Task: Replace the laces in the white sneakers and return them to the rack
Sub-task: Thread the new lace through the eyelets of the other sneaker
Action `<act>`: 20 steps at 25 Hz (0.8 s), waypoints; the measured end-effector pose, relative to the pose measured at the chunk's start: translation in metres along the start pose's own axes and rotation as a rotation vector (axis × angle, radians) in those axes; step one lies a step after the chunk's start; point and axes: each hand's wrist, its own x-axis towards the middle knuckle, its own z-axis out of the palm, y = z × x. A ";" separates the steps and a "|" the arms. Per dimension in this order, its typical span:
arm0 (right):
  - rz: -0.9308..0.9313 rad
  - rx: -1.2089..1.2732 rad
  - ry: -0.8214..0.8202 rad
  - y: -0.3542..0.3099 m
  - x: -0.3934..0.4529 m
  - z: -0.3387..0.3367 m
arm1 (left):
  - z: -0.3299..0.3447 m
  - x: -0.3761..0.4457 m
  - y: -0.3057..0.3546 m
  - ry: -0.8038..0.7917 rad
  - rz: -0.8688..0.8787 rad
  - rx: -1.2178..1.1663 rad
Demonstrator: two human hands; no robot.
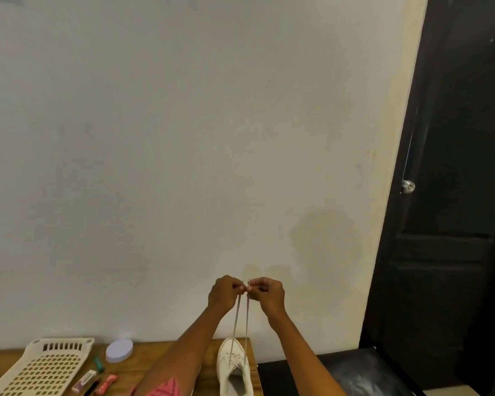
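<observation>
A white sneaker stands on the wooden table, toe toward the wall. Its white lace runs up from the eyelets in two taut strands. My left hand pinches the tip of the left strand and my right hand pinches the tip of the right strand. Both hands are raised high above the shoe, side by side with the lace tips almost touching. Only one sneaker is in view.
A cream perforated plastic tray lies on the table's left. Near it are a lilac round lid, a green item and small packets. A black seat stands right of the table, with a black door behind it.
</observation>
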 end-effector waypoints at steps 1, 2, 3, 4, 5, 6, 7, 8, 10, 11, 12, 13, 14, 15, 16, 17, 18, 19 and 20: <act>-0.004 0.004 0.000 0.001 0.000 0.000 | 0.001 0.001 0.001 0.006 0.002 0.003; -0.006 0.006 -0.001 0.001 0.001 0.000 | 0.002 0.002 0.002 0.008 0.006 0.004; -0.008 0.003 0.000 0.001 0.002 0.000 | 0.002 0.004 0.002 0.011 0.005 0.003; -0.011 -0.006 0.004 0.002 0.003 0.000 | 0.002 0.006 0.002 0.012 0.000 0.002; -0.015 -0.017 0.011 0.002 0.004 0.000 | 0.002 0.007 0.003 0.012 -0.004 0.005; -0.017 -0.023 0.016 0.002 0.005 -0.001 | 0.001 0.009 0.002 0.009 -0.006 0.014; -0.018 -0.026 0.017 0.002 0.006 -0.001 | 0.001 0.010 0.002 0.005 -0.007 0.021; -0.017 -0.027 0.014 0.001 0.007 -0.001 | 0.000 0.011 0.001 0.000 -0.004 0.028; -0.016 -0.033 0.004 0.000 0.008 0.000 | -0.001 0.013 0.000 -0.008 0.005 0.040; -0.018 -0.035 0.004 0.000 0.008 0.001 | -0.001 0.014 -0.001 -0.010 0.010 0.046; -0.019 -0.039 0.005 0.000 0.007 0.002 | -0.001 0.015 -0.001 -0.010 0.011 0.049; -0.021 -0.043 0.009 0.000 0.007 0.003 | 0.000 0.015 -0.002 -0.008 0.012 0.054; -0.023 -0.047 0.012 0.001 0.007 0.004 | 0.000 0.015 -0.002 -0.008 0.011 0.059; -0.026 -0.050 0.013 0.001 0.007 0.004 | -0.001 0.016 -0.002 -0.008 0.011 0.062; -0.029 -0.049 0.015 0.002 0.007 0.004 | -0.001 0.016 -0.002 -0.011 0.010 0.051; -0.032 -0.046 0.020 0.002 0.007 0.004 | -0.001 0.015 -0.002 -0.012 0.013 0.027; -0.036 -0.042 0.029 0.002 0.008 0.004 | 0.000 0.014 -0.003 -0.016 0.016 -0.011; -0.038 -0.048 0.042 0.002 0.007 0.003 | 0.001 0.012 -0.003 -0.024 0.015 -0.067; -0.040 -0.060 0.053 0.003 0.007 0.002 | 0.002 0.008 -0.005 -0.039 0.003 -0.138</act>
